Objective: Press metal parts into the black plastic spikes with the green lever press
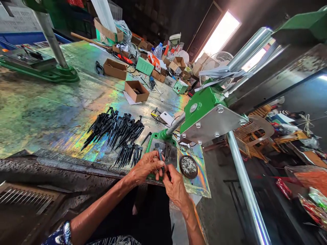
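Note:
My left hand (150, 164) is closed around a black plastic stake (158, 149) with a flat head, held tilted above the press base. Close against it, my right hand (174, 183) has thumb and fingertips pinched together near the stake's lower part. Whatever lies between those fingertips is too small or hidden to make out. Under the hands sits the green press base (150, 146) with a grey metal plate (173, 154). Right of it stands a round dark dish (188, 166) full of small shiny metal pins. A heap of similar black stakes (122, 131) lies to the left, with a smaller bunch (127, 156) nearer me.
The green press head (201, 115) and its steel column rise at the right. Cardboard boxes (136, 91), pliers (99, 68) and a white phone-like slab (167, 118) lie farther back. Another green stand (63, 73) is at the far left. The table's front edge (76, 166) runs before me.

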### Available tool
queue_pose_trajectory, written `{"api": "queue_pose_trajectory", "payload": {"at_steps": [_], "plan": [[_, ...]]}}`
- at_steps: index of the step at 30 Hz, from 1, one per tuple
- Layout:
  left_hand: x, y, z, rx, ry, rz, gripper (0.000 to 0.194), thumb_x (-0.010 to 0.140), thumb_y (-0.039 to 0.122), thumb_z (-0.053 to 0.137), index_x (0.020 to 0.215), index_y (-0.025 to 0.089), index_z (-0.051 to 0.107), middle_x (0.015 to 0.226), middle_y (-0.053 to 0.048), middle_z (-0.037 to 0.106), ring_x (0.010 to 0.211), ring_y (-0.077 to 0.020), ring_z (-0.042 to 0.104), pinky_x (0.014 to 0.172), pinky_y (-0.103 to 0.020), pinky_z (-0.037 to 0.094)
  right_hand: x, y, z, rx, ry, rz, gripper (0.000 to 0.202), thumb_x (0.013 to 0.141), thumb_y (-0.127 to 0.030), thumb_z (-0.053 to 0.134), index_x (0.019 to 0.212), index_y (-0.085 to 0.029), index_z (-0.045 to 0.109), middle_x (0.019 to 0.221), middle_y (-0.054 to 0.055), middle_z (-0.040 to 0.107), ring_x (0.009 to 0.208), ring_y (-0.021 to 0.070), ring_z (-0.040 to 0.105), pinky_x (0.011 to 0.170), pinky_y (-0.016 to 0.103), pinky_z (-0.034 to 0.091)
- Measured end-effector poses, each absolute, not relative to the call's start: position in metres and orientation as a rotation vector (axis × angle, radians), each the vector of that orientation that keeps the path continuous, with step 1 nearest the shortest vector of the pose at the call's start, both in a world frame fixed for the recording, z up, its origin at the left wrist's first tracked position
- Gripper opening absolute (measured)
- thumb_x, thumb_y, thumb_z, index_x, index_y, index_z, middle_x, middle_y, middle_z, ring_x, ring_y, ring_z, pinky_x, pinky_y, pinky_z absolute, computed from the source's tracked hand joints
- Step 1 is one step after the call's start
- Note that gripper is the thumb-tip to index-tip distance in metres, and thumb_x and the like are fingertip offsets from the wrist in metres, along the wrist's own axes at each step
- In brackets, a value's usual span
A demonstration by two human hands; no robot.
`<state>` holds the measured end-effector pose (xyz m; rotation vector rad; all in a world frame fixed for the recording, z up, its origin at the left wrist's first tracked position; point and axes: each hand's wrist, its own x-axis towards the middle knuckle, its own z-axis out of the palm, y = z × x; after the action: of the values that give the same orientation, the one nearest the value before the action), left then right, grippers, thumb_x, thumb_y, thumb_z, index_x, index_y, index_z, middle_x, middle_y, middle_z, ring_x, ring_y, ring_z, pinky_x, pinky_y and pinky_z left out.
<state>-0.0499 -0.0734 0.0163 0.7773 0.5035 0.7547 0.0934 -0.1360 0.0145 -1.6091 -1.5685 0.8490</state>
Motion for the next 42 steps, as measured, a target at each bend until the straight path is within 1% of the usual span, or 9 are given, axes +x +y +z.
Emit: {"api": "queue_pose_trajectory", "payload": {"at_steps": [3, 6, 9, 13, 17, 22, 29, 35, 42], "plan": [[-0.053, -0.078, 0.017, 0.752, 0.522, 0.776, 0.04, 0.066, 0.04, 0.075, 0.085, 0.014, 0.052, 0.067, -0.002, 0.062, 0.048, -0.0106, 0.056, 0.038, -0.018, 0.045, 0.09, -0.138, 0.021, -1.548, -1.485, 0.947, 0.01, 0.081, -0.024, 0.051, 0.072, -0.021, 0.051, 0.067, -0.001, 0.05, 0.06, 0.0142, 0.043, 0.055, 0.026, 0.035], [-0.056, -0.083, 0.017, 0.724, 0.518, 0.784, 0.039, 0.066, 0.039, 0.075, 0.085, 0.014, 0.052, 0.066, -0.001, 0.061, 0.049, -0.0106, 0.056, 0.038, -0.018, 0.045, 0.087, -0.14, 0.019, -1.491, -1.338, 1.074, 0.013, 0.083, -0.031, 0.053, 0.076, -0.021, 0.054, 0.059, -0.004, 0.048, 0.05, 0.0122, 0.041, 0.047, 0.025, 0.032], [-0.056, -0.089, 0.016, 0.697, 0.508, 0.812, 0.037, 0.067, 0.037, 0.075, 0.084, 0.013, 0.052, 0.064, -0.001, 0.061, 0.048, -0.0103, 0.056, 0.039, -0.018, 0.046, 0.081, -0.14, 0.014, -1.409, -1.142, 1.157, 0.017, 0.084, -0.035, 0.053, 0.077, -0.02, 0.054, 0.06, -0.003, 0.051, 0.048, 0.0111, 0.041, 0.045, 0.024, 0.032], [-0.056, -0.094, 0.018, 0.636, 0.558, 0.9, 0.037, 0.065, 0.036, 0.077, 0.079, 0.013, 0.052, 0.064, -0.003, 0.064, 0.048, -0.0103, 0.056, 0.039, -0.018, 0.046, 0.071, -0.137, 0.011, -1.303, -0.907, 1.183, 0.016, 0.079, -0.033, 0.058, 0.072, -0.02, 0.052, 0.057, -0.003, 0.052, 0.047, 0.0101, 0.041, 0.044, 0.023, 0.031], [-0.059, -0.093, 0.019, 0.565, 0.627, 0.959, 0.038, 0.061, 0.035, 0.08, 0.073, 0.013, 0.051, 0.066, -0.004, 0.066, 0.047, -0.0099, 0.057, 0.038, -0.018, 0.046, 0.066, -0.138, 0.021, -1.254, -0.808, 1.186, 0.016, 0.072, -0.03, 0.066, 0.069, -0.02, 0.054, 0.058, -0.004, 0.051, 0.045, 0.0081, 0.038, 0.041, 0.021, 0.028], [-0.061, -0.092, 0.018, 0.474, 0.677, 0.992, 0.039, 0.058, 0.035, 0.081, 0.069, 0.012, 0.052, 0.063, -0.002, 0.064, 0.046, -0.0095, 0.056, 0.037, -0.017, 0.044, 0.058, -0.143, 0.029, -1.246, -0.822, 1.186, 0.012, 0.072, -0.029, 0.069, 0.073, -0.018, 0.062, 0.05, -0.005, 0.047, 0.044, 0.008, 0.038, 0.042, 0.021, 0.028], [-0.06, -0.094, 0.017, 0.388, 0.691, 0.975, 0.042, 0.055, 0.036, 0.083, 0.067, 0.014, 0.049, 0.054, 0.001, 0.06, 0.045, -0.0102, 0.056, 0.036, -0.016, 0.044, 0.056, -0.143, 0.021, -1.275, -0.835, 1.153, 0.011, 0.07, -0.026, 0.069, 0.078, -0.018, 0.069, 0.06, -0.001, 0.058, 0.046, 0.0084, 0.043, 0.044, 0.022, 0.03], [-0.058, -0.095, 0.015, 0.378, 0.692, 0.977, 0.042, 0.055, 0.035, 0.083, 0.067, 0.014, 0.048, 0.052, 0.002, 0.059, 0.045, -0.0102, 0.057, 0.037, -0.016, 0.045, 0.058, -0.142, 0.019, -1.274, -0.853, 1.154, 0.012, 0.07, -0.025, 0.067, 0.08, -0.018, 0.068, 0.061, -0.002, 0.056, 0.047, 0.008, 0.043, 0.044, 0.022, 0.031], [-0.057, -0.096, 0.012, 0.414, 0.698, 0.986, 0.042, 0.058, 0.036, 0.081, 0.07, 0.016, 0.046, 0.052, 0.003, 0.058, 0.045, -0.0109, 0.058, 0.038, -0.017, 0.046, 0.06, -0.142, 0.014, -1.328, -0.902, 1.134, 0.015, 0.073, -0.025, 0.064, 0.086, -0.018, 0.063, 0.07, -0.002, 0.056, 0.048, 0.0078, 0.045, 0.043, 0.021, 0.032]]}}
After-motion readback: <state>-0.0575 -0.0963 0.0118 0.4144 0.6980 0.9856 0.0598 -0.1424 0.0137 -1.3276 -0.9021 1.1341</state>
